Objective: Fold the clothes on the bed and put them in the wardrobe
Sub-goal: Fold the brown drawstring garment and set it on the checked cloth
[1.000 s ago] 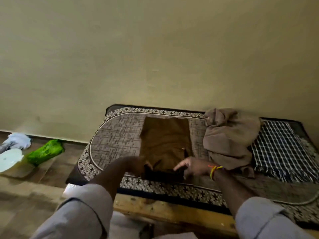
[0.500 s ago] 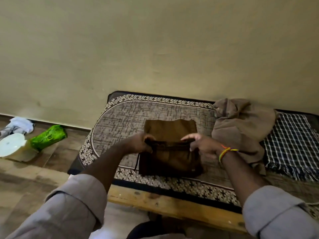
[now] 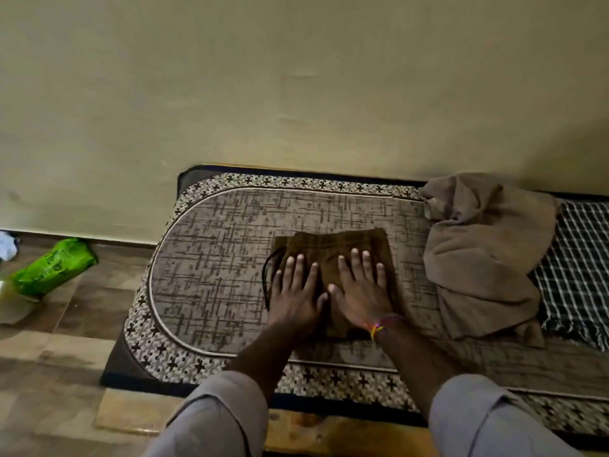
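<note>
I have my left hand [image 3: 294,293] and right hand [image 3: 360,291] side by side, palms flat and fingers spread, pressing on the folded brown garment [image 3: 329,247] and gripping nothing. The garment lies on the patterned mattress [image 3: 214,258], about midway across its width. To do this well, I judge I should sweep both palms outward from the centre so the creases set square, tucking in the dark cord [image 3: 267,275] that strays off its left edge. Right of the garment, a taupe cloth [image 3: 478,255] sits crumpled, unfolded, beside a checked cloth [image 3: 580,258]. No wardrobe or other container is in sight.
</note>
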